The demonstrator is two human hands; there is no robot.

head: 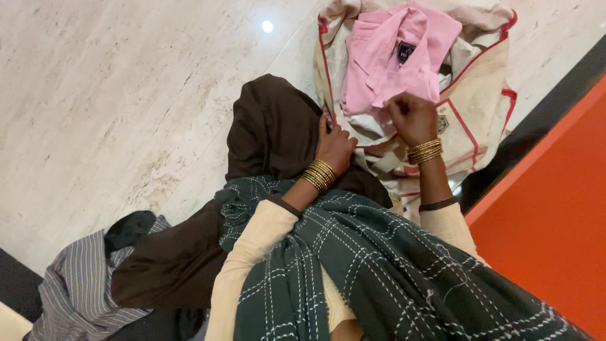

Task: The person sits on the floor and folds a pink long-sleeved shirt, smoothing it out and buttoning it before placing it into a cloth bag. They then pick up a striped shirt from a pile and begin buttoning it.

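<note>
Pink shirt point(391, 57) sits on top of the cream red-trimmed bag point(480, 107), far right on the marble floor point(126, 95). My right hand point(411, 117) pinches its fabric, left hand point(334, 146) lies spread on the bag's edge. Looks barely underway: shirt's crumpled, striped garment point(76, 284) near left untouched.

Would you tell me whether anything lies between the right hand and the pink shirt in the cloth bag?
Nothing visible does. The right hand is already on the pink shirt, pinching its lower edge at the cream bag's opening, while the left hand rests at the bag's near rim.
</note>
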